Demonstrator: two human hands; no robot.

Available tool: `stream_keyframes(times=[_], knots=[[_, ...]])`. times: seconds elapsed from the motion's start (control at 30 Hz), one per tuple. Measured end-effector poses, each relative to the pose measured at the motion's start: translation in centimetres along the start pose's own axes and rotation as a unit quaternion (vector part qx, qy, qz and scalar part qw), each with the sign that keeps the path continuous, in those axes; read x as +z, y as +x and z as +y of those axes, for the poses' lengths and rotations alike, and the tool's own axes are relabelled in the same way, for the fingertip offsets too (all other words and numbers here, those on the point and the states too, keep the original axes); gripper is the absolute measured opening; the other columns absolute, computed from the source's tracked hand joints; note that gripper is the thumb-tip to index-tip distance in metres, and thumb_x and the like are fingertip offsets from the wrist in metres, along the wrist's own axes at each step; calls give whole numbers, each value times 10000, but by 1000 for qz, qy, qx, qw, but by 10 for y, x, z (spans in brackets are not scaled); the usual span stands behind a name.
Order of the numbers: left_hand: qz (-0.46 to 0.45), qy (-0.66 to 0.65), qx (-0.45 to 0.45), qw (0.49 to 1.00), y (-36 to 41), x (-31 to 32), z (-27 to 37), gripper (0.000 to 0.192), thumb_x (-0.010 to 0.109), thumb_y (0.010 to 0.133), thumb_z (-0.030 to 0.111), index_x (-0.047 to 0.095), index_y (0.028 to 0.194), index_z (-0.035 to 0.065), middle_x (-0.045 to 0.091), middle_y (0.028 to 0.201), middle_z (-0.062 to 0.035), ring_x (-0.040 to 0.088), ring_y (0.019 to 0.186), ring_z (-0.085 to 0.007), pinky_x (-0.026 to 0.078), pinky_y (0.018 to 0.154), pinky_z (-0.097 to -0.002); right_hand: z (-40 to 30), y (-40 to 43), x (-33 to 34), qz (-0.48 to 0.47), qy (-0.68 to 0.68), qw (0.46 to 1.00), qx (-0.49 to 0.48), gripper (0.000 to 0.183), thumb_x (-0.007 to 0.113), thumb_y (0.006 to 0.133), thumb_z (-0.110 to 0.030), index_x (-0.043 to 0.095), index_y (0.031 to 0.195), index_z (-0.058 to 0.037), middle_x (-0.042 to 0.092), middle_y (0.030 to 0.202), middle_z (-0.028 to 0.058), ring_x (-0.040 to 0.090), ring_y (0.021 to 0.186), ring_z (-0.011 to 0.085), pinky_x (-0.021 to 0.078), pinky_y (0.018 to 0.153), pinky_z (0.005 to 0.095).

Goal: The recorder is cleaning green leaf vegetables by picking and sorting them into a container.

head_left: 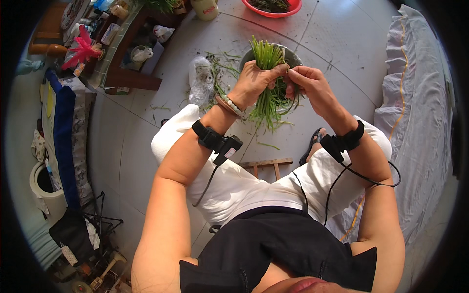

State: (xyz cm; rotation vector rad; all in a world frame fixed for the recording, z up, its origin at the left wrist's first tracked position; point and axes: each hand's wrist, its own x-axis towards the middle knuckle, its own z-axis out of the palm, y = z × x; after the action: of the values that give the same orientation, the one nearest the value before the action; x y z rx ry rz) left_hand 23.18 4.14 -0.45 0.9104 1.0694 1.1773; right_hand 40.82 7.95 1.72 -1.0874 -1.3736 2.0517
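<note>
My left hand (258, 80) is wrapped around a thick bunch of green leafy stalks, likely garlic chives (268, 55). Their cut ends point away from me, and the leaves hang down toward my knees. The fingertips of my right hand (307, 78) pinch a thin stalk at the right side of the bunch, close to my left thumb. Beneath both hands is a round grey basin (295, 53) with more greens (279, 89) in it. My hands and the bunch hide much of this basin.
Loose trimmings (227, 67) and a crumpled clear plastic bag (200, 80) lie left of the basin. A red basin (271, 14) holding dark plant matter stands beyond. A wooden cabinet (146, 78) is at left, a cloth-covered bed or sofa (417, 110) at right. Between my legs is a wooden frame (265, 163).
</note>
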Motion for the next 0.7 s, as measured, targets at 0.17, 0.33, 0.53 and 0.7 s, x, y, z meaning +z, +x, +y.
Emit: stream_keyframes(times=[0.17, 0.33, 0.53, 0.7], knots=[[-26, 98, 11, 995, -3, -6, 0, 230, 632, 875, 271, 639, 870, 41, 573, 713, 22, 452, 590, -69, 373, 521, -237, -3, -2, 3, 1, 26, 999, 20, 235, 528, 948, -235, 591, 877, -20, 575, 679, 17, 578, 603, 106, 467, 571, 233], [133, 73, -31, 988, -1, 4, 8, 161, 605, 871, 198, 624, 821, 46, 578, 716, 15, 478, 578, -74, 386, 513, -230, -4, -2, -3, -12, 35, 999, 20, 255, 510, 954, -242, 593, 850, -25, 559, 669, 2, 575, 598, 102, 500, 580, 244], [200, -97, -49, 974, 14, -29, 1, 153, 669, 852, 190, 620, 789, 60, 532, 687, 36, 417, 524, -22, 347, 486, -183, -5, -5, -6, -2, 47, 999, 24, 234, 495, 957, -233, 578, 860, -37, 549, 659, -1, 556, 586, 106, 466, 546, 240], [69, -106, -78, 989, 8, -15, -3, 219, 675, 858, 212, 654, 966, 22, 631, 824, -14, 421, 563, -29, 357, 510, -185, -5, -3, -6, -6, 116, 991, 63, 221, 466, 965, -228, 560, 877, -49, 541, 660, 2, 549, 574, 116, 442, 531, 231]])
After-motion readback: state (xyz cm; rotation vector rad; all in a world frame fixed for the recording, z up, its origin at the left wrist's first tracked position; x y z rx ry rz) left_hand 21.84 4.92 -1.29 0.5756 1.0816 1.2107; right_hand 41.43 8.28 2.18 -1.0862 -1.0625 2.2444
